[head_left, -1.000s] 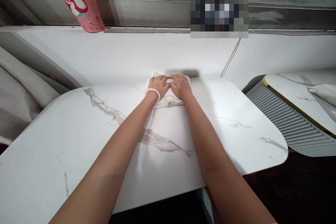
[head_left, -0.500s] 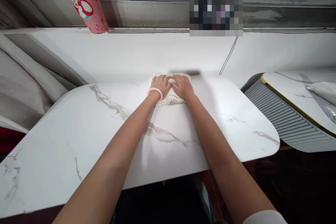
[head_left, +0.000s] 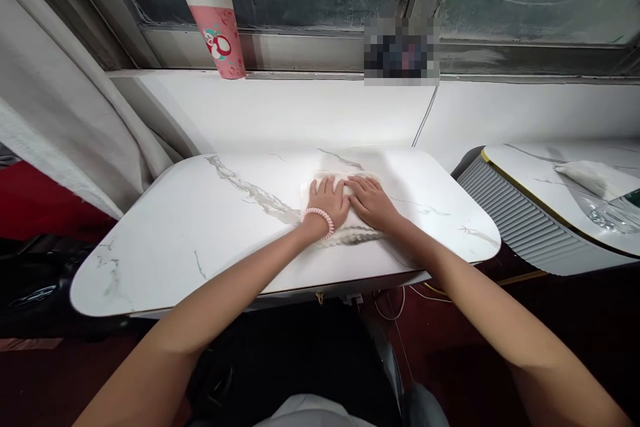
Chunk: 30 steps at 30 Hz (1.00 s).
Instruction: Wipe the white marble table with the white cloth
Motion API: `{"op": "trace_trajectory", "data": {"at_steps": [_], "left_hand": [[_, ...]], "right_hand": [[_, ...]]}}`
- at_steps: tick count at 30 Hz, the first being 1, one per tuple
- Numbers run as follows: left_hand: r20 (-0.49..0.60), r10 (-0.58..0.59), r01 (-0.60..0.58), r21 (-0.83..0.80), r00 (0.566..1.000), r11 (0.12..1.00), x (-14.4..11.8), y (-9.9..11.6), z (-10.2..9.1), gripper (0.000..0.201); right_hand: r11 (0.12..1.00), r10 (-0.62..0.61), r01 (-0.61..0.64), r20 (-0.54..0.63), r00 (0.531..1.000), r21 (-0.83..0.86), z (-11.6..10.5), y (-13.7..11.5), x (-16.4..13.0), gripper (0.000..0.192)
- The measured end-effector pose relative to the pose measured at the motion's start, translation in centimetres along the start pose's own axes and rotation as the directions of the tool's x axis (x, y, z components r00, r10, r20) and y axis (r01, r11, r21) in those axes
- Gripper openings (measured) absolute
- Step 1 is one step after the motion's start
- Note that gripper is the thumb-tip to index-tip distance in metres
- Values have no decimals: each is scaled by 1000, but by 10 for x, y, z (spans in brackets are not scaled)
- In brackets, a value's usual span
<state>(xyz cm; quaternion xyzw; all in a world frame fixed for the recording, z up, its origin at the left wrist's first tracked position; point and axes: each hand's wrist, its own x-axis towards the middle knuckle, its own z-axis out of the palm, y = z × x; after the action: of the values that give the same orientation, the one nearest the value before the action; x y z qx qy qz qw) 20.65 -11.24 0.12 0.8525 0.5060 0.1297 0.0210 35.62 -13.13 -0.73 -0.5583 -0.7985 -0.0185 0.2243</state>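
Both my hands lie flat on a whitish cloth (head_left: pixel 353 236) spread on the white, marble-patterned table (head_left: pixel 160 240). My left hand (head_left: pixel 329 201), with a pink coil band at the wrist, rests on the cloth's left part, its fingers slightly spread. Beside it, my right hand (head_left: pixel 371 203) presses on the right part with fingers stretched forward. The two hands nearly touch at the thumbs. Under the palms much of the cloth is hidden, and its near edge looks ruffled and a little blurred.
A pink paper cup (head_left: pixel 223 40) with a red straw stands on the window ledge. Right of it is a pixelated patch. A second marbled table (head_left: pixel 520 213) at the right carries a white cloth (head_left: pixel 595 177) and clear plastic. A pale curtain (head_left: pixel 65 80) hangs left.
My hands have drawn the cloth back from the wall-side edge towards me, to mid-table. The camera view has also shifted, showing more of the cup and floor.
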Motion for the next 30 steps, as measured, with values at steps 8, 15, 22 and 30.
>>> {"op": "trace_trajectory", "data": {"at_steps": [8, 15, 22, 30], "left_hand": [[79, 18, -16, -36, 997, 999, -53, 58, -5, 59], [112, 61, -56, -45, 992, 997, -20, 75, 4, 60], [51, -5, 8, -70, 999, 998, 57, 55, 16, 54], [56, -24, 29, -93, 998, 995, 139, 23, 22, 51]], "right_hand": [[994, -101, 101, 6, 995, -35, -30, -2, -73, 45], [998, -70, 70, -42, 997, -1, -35, 36, -62, 37], [1000, -12, 13, -62, 998, 20, -16, 81, 8, 37], [985, 146, -138, -80, 986, 103, 9, 122, 83, 36]]}}
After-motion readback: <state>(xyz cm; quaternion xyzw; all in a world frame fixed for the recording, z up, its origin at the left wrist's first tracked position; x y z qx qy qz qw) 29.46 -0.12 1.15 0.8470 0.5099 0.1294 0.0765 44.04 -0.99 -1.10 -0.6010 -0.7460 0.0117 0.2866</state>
